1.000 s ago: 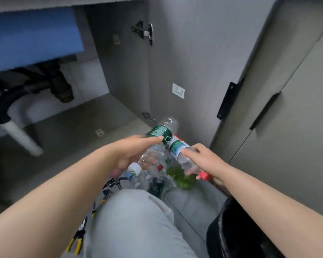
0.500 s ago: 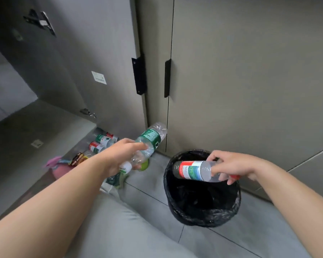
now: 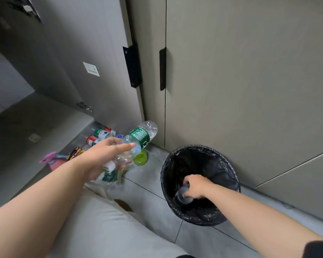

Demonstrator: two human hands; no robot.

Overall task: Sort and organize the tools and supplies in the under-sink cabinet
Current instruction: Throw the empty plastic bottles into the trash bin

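2 hands (image 3: 103, 157) (image 3: 195, 186), 1 lined black bin (image 3: 229, 172), 1 green cup (image 3: 141, 158), 1 pink sprayer (image 3: 53, 161), 2 black door handles (image 3: 132, 66) (image 3: 162, 68), and at least 4 plastic bottles (image 3: 141, 135), though the floor pile is too jumbled for a sure count.

green-label bottle (image 3: 140, 137): clear plastic, empty, white cap low, base tilted up-right, held above floor | second bottle (image 3: 182, 197): clear, mostly hidden, down inside black-lined bin (image 3: 229, 174) | more bottles (image 3: 101, 134): red and green labels, lying on floor by open cabinet door

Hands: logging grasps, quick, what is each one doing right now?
Left hand: closed on the green-label bottle.
Right hand: closed on a bottle inside the bin.
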